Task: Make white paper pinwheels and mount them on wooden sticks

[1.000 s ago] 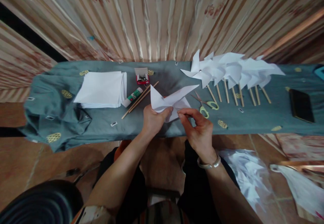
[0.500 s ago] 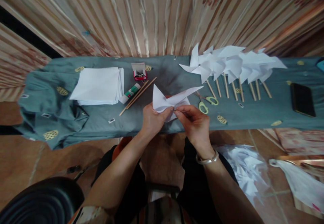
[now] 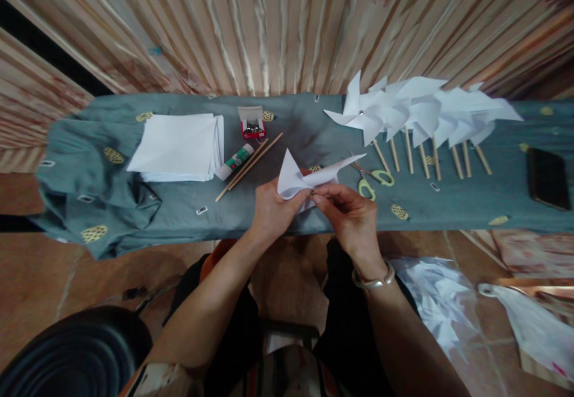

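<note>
Grey-green cloth (image 3: 188, 205) covers the long work table in front of striped curtains. Nearest the person, the left hand (image 3: 271, 211) pinches the centre of a half-folded white paper pinwheel (image 3: 309, 176), thumb and fingers closed on the gathered flaps. The right hand (image 3: 352, 217) has closed in from half a second ago; its fingertips now meet the left thumb at the paper's centre, gripping something too small to identify. The pinwheel sits slightly higher above the table edge than before, suggesting fastening is under way. Beyond lie yellow-handled scissors (image 3: 374, 182), wooden sticks (image 3: 251, 164), a glue stick (image 3: 234, 162), a red pin box (image 3: 252, 127), stacked paper squares (image 3: 177, 146) and finished pinwheels (image 3: 417, 116).
</note>
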A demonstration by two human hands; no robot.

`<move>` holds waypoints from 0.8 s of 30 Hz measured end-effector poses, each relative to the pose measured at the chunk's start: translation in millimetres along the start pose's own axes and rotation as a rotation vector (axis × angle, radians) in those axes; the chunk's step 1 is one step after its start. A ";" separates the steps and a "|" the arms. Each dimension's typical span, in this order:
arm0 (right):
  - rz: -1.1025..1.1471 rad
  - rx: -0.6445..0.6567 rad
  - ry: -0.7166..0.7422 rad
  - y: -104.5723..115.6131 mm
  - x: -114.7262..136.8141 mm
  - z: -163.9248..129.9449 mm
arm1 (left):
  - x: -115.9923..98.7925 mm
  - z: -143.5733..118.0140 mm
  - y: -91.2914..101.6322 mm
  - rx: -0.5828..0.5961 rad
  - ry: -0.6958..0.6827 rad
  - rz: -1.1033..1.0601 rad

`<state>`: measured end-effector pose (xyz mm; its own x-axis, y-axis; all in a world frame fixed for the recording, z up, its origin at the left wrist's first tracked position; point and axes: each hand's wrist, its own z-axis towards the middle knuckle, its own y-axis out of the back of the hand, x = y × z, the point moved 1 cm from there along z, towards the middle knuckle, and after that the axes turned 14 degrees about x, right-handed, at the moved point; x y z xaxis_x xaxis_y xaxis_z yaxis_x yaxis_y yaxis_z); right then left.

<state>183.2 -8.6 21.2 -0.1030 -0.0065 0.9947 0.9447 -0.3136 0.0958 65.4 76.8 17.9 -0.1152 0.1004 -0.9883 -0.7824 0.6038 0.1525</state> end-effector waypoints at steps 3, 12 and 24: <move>0.024 0.023 -0.002 1.8 -0.1 -0.4 | -0.5 -1.0 1.0 0.021 0.010 0.034; 0.033 0.022 -0.013 5.1 1.0 0.0 | -0.3 -0.2 2.3 0.049 -0.009 0.042; 0.111 0.042 -0.058 9.0 2.8 2.6 | -0.9 -0.3 2.2 0.103 0.013 0.015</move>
<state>192.2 -9.0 24.9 0.0200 0.0166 0.9997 0.9615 -0.2744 -0.0147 63.6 77.7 19.1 -0.1349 0.1002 -0.9858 -0.7135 0.6805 0.1668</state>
